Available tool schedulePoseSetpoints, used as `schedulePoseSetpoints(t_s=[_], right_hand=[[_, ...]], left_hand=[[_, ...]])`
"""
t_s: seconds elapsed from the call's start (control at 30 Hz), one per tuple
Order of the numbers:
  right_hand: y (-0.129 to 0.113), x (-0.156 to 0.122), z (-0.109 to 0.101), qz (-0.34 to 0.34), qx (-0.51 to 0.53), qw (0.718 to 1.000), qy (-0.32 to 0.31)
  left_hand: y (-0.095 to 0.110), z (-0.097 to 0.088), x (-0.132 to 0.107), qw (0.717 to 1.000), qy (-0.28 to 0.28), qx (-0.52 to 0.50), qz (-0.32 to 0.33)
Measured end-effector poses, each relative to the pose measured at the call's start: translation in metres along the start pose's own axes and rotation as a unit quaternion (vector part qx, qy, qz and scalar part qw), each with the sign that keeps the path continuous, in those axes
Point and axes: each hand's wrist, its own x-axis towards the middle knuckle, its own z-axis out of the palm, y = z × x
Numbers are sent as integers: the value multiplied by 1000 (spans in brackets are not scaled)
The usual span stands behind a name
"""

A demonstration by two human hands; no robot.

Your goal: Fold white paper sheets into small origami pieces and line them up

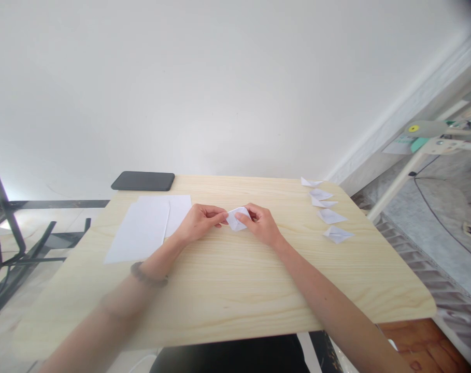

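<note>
A small folded piece of white paper (237, 218) is held over the middle of a light wooden table (235, 290). My left hand (201, 221) pinches its left edge with fingers curled. My right hand (260, 223) grips its right side, fingers closed over the fold. Both forearms reach in from the near edge, and a dark bead bracelet (146, 276) sits on my left wrist.
Flat white sheets (146, 226) lie to the left of my hands. A black phone (143, 181) rests at the table's far left edge. Several small folded paper pieces (328, 210) line the far right. A dark chair frame (5, 243) stands left; a white stand (425, 150) right.
</note>
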Motion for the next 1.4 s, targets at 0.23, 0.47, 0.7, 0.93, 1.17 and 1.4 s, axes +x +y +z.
schedulePoseSetpoints(t_s=[0.23,0.47,0.7,0.93,1.17,1.4], right_hand=[[-2,-1,0,3,-16,1000,-8],[0,0,2,6,2,1000,-10],[-4,2,-1,-34,-38,998,29],[1,3,0,8,1,1000,20],[6,4,1,23,7,999,27],[0,1,4,51,41,996,53]], left_hand=[[-2,2,1,1000,-3,-12,1],[-7,0,3,1000,10,14,1],[-4,1,2,1000,1,16,-11],[-5,0,3,1000,27,2,-11],[-3,1,2,999,23,-42,-24],[0,8,0,998,-10,32,-52]])
